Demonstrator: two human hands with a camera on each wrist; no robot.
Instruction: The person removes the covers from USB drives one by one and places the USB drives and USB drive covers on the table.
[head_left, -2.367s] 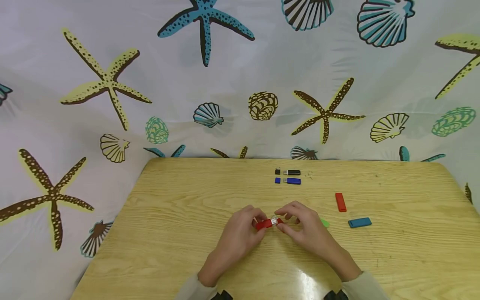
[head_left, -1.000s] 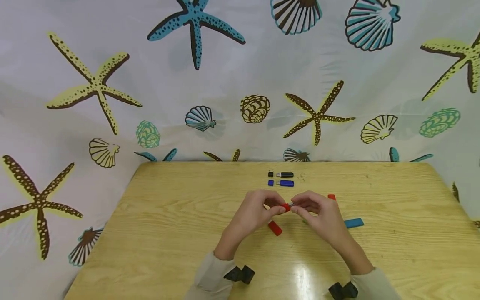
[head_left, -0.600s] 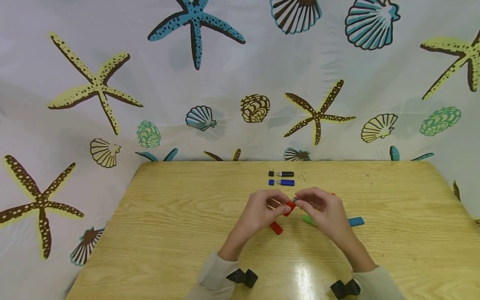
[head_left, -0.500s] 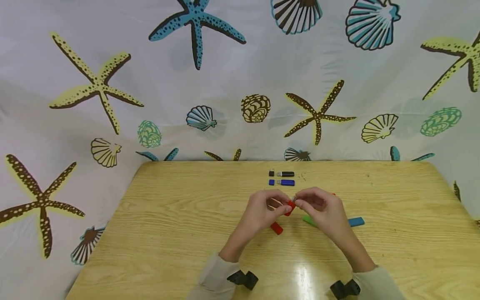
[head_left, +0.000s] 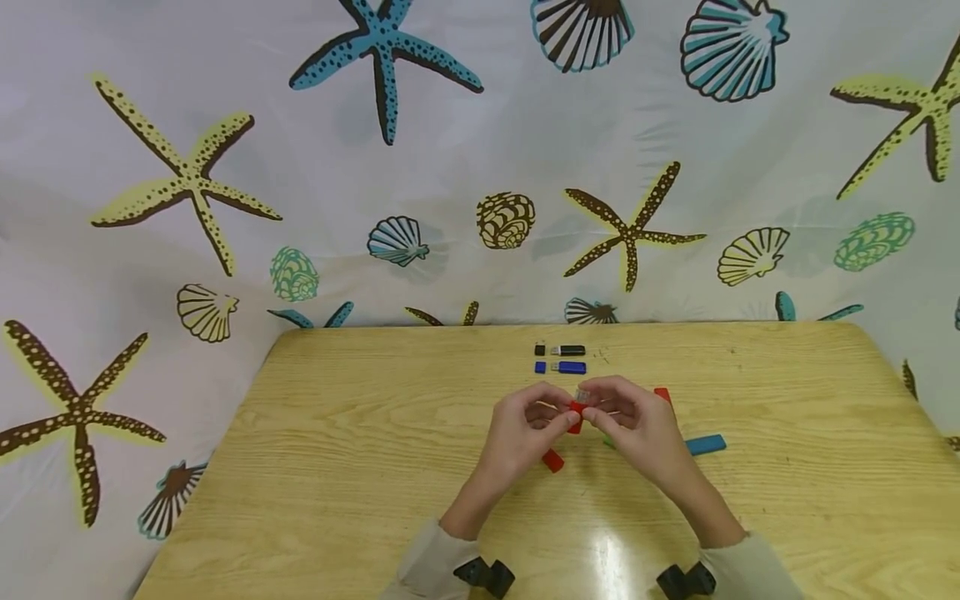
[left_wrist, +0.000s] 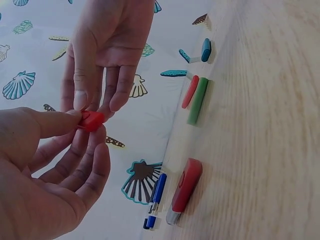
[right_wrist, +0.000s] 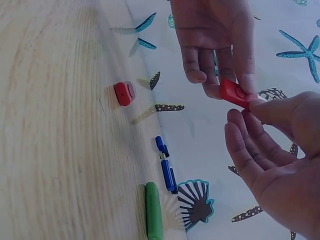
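Note:
Above the table, between my two hands, is a small red USB stick (head_left: 576, 419) with a grey metal-looking end (head_left: 582, 395) pointing away. My left hand (head_left: 517, 425) pinches its red body between thumb and fingers. The right hand (head_left: 633, 415) pinches it from the other side, thumb tip close to the left one. In the right wrist view the red stick (right_wrist: 234, 93) shows a rounded mark. Below the left hand, another red USB stick (head_left: 553, 460) lies on the table; its pale end (left_wrist: 173, 216) shows only in the left wrist view.
Farther back lie a black USB stick (head_left: 572, 351) and a blue one (head_left: 572, 367), each with its cap beside it. Right of my hands are a red stick (head_left: 663, 395), a teal-blue stick (head_left: 706, 445) and a mostly hidden green one (right_wrist: 154, 212). A shell-patterned cloth (head_left: 435, 275) hangs behind the table.
Both hands have risen slightly and moved farther back together. The held stick has turned from lying sideways to pointing away. A red stick now shows on the table below my left hand.

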